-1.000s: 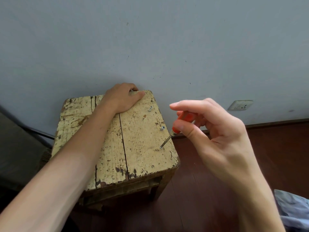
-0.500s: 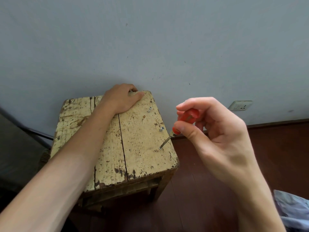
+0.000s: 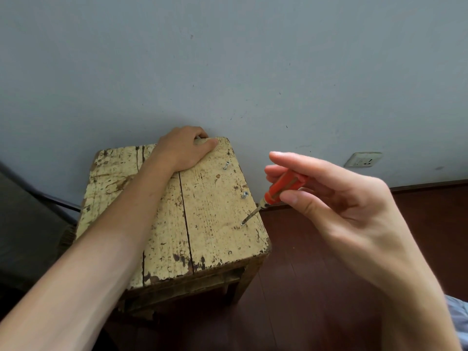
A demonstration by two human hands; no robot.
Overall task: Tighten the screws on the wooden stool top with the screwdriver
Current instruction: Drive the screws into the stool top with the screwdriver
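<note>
Orange screwdriver (image 3: 281,187), perhaps on screw (image 3: 242,223)

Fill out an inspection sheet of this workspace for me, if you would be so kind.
Surface: wooden stool top, pale paint worn, gap between planks.
Job's things: screwdriver, tip on the near screw; middle screw and far screw stand proud.
Clutter: pale cloth at the lower right edge.
Hands: left hand grips the stool's far edge; right hand pinches the screwdriver handle.
Cables: dark line at left, possibly a cable.
Surroundings: grey wall, wall socket, dark wood floor.
</note>
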